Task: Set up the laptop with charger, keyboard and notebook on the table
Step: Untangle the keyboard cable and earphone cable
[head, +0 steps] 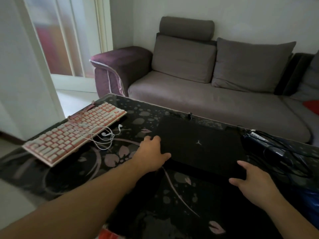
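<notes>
A closed black laptop with a small star logo lies on the dark floral table. My left hand grips the laptop's left edge, thumb on the lid. At the near right corner my right hand holds the laptop, fingers around its edge. A pink and white keyboard lies at the table's left end, partly over the edge. The black charger brick with tangled cables sits to the right of the laptop. No notebook is in view.
White wired earphones lie between the keyboard and the laptop. A grey and purple sofa stands right behind the table. A blue item shows at the right edge, something red at the bottom, and a doorway at the left.
</notes>
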Tool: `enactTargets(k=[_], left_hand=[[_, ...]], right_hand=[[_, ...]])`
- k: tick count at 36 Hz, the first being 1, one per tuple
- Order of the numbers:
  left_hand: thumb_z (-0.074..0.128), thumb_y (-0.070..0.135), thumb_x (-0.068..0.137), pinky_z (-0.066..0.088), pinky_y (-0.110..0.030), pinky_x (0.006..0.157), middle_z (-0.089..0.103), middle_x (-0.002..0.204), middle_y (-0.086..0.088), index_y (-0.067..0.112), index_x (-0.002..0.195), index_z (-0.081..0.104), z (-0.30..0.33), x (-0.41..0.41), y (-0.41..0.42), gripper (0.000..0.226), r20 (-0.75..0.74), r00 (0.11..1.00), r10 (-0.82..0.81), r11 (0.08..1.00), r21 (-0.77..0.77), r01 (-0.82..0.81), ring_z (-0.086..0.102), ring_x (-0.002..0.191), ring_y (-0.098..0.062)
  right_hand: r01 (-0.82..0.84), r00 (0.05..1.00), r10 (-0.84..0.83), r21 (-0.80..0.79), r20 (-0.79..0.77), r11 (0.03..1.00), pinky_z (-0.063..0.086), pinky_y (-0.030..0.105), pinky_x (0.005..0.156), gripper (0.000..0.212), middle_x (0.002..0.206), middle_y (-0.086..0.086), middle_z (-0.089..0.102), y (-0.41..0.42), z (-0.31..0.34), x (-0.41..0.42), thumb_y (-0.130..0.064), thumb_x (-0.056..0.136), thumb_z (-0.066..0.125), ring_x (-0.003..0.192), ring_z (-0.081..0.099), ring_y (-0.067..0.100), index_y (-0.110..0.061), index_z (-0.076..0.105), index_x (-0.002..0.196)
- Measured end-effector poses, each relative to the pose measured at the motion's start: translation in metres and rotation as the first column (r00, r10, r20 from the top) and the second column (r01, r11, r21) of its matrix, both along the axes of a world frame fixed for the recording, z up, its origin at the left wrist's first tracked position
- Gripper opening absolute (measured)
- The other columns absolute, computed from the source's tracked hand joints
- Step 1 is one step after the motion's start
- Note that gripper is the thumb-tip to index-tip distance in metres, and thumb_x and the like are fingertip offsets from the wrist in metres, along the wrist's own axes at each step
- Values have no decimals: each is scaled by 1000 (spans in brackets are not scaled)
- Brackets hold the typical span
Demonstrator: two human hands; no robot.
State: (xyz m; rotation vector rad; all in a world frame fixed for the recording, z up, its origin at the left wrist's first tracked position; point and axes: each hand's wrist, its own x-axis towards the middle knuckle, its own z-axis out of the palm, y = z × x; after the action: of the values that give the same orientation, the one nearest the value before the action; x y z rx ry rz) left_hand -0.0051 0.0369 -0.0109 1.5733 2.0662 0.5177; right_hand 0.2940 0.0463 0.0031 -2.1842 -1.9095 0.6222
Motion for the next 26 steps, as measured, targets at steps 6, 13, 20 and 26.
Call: enactTargets(k=[6, 13, 20, 26], left_hand=[[65, 29, 99, 51, -37, 106, 46, 147, -1, 23, 146, 47, 13, -46, -18, 51, -90, 995, -38, 995, 92, 47, 54, 127, -18], [63, 21, 93, 49, -37, 104, 48, 142, 0, 23, 138, 50, 33, -129, -45, 48, -271, 962, 42, 993, 116, -11, 49, 127, -21], [71, 77, 66, 8, -57, 127, 7, 170, -12, 20, 161, 6, 13, -223, -61, 129, -438, 890, 129, 986, -40, -162, 8, 157, -38], [71, 89, 47, 15, -61, 125, 22, 167, -16, 23, 161, -5, -9, -275, -54, 151, -334, 899, 284, 942, -76, -326, 21, 153, -41]], right_hand=[[-177, 957, 140, 128, 256, 976, 26, 42, 128, 81, 171, 1, 19, -18, 15, -59, -36, 91, 77, 159, 18, 25, -25, 36, 160], [-582, 812, 583, 140, 40, 801, 37, 25, 117, 59, 150, -23, 37, -49, 30, -203, -30, 97, 71, 140, 37, -1, -39, 43, 148], [-749, 650, 747, 51, -140, 661, 43, 35, 115, 115, 167, 0, 19, -11, 7, -351, -33, 82, 85, 148, 38, 24, -24, 7, 165], [-665, 732, 664, 51, -151, 745, 54, 40, 104, 119, 156, 13, 37, 19, -23, -409, -27, 80, 86, 132, 52, 28, -24, 1, 163]])
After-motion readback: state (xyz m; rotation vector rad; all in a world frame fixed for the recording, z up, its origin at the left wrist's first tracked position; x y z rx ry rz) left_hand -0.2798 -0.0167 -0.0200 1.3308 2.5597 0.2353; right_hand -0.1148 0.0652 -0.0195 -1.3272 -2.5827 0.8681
